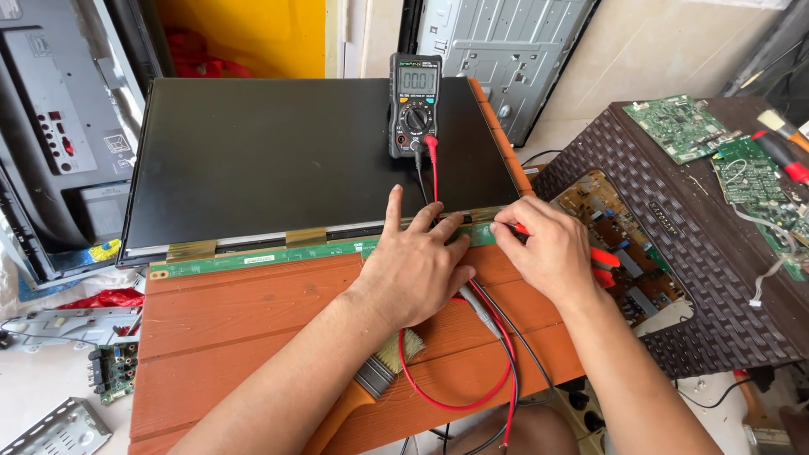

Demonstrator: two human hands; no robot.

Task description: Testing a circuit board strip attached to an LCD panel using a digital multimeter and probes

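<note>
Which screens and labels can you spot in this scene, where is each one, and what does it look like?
Flat screen panel: lies on the orange wooden table, large, rectangular, black, unlit.
Meter display: on the dark handheld meter resting at the panel's far edge, small grey rectangle.
White label: on the long green circuit strip along the panel's near edge, left of the left hand, small narrow rectangle.

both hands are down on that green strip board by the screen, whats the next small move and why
Probably glance up at the multimeter: the left hand presses on the green strip board, the right hand holds a red probe at its right end, and both leads are plugged in.
</note>
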